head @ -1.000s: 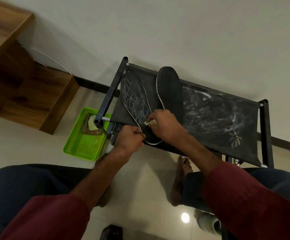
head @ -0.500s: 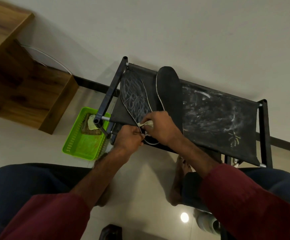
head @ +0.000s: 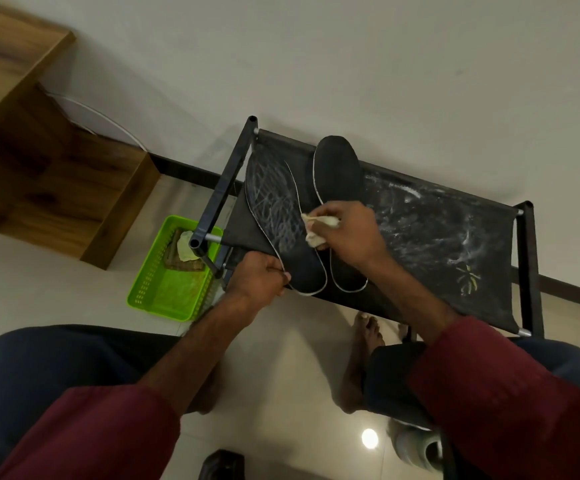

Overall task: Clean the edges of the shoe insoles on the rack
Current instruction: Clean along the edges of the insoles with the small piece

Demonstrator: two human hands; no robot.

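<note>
Pinching the insole (head: 274,216) with your left hand (head: 259,277), right hand (head: 351,233) gripping the cloth (head: 318,230), you might shove it off the rack (head: 437,230).

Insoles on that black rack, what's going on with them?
A person is cleaning at a black rack. The left hand pinches the scribbled insole by its edge near the heel. The right hand holds a pale cloth against its other edge, beside the plain insole. A green basket sits on the floor nearby.

The person wears maroon sleeves (head: 506,393), dark blue trousers (head: 39,368) and has bare feet (head: 363,355).
</note>
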